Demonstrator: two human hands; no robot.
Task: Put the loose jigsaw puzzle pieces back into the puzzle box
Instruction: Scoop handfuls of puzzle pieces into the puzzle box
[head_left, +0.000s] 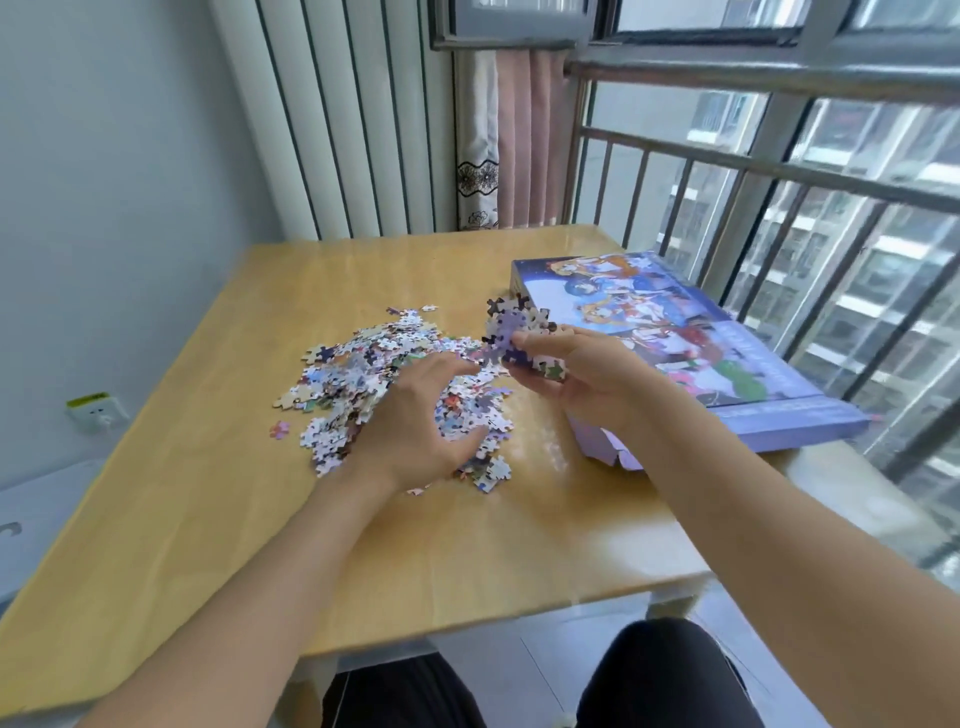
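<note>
Gripping a fat clump of pieces (514, 332), right hand (587, 374) may shed some; left hand (421, 415), fingers loosely curled, rakes the pile (363, 374); box (675, 343) looks lidded.

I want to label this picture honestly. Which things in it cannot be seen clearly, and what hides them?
All in the head view:
- Puzzle box: the right hand and forearm cover its near left corner, so whether it is open cannot be told.
- Pile of puzzle pieces: the left hand covers its middle; single pieces are too small to count.
- Clump of pieces in the right hand: its lower part is behind the fingers.
- Wall socket: blurred.
</note>
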